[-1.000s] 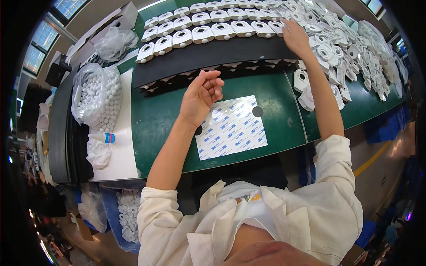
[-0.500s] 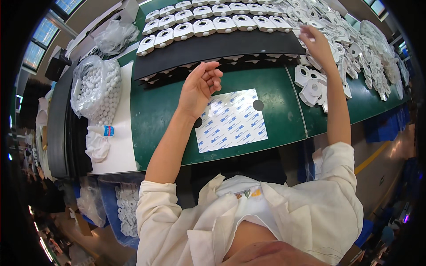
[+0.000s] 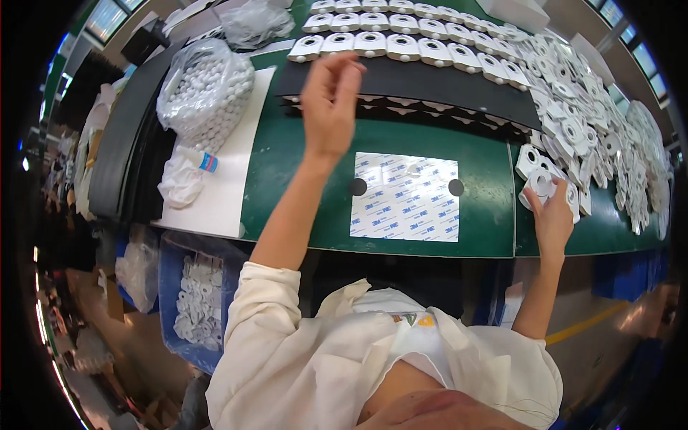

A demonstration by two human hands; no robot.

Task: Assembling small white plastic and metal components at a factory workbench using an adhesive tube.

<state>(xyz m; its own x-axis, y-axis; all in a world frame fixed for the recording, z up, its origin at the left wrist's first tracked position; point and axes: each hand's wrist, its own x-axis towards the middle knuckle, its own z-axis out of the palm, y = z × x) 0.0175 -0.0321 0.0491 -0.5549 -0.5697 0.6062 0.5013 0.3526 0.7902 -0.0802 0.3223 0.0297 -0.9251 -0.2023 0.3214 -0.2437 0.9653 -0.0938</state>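
Observation:
My right hand [image 3: 552, 218] is at the near right of the table, thumb and fingers on either side of a white plastic part with a round ring [image 3: 539, 186]. Similar white parts lie against it. My left hand [image 3: 330, 107] is raised above the black board [image 3: 401, 84], close to the front row of white parts [image 3: 370, 44]. Its fingers are bent and blurred, so whether they hold anything cannot be made out. Between my arms a square sheet with a blue printed pattern [image 3: 405, 208] lies flat, with black discs at its left and right edges.
A heap of loose white parts [image 3: 573, 107] covers the right side. On the left are a clear bag of white balls [image 3: 208, 86], a small bottle with a blue label [image 3: 208, 162] and stacked black boards [image 3: 129, 143]. Below stands a blue bin of white parts [image 3: 197, 301].
My right hand has come down from the far edge of the heap onto a white part near the front. My left hand has risen from beside the sheet to the board. The view has shifted.

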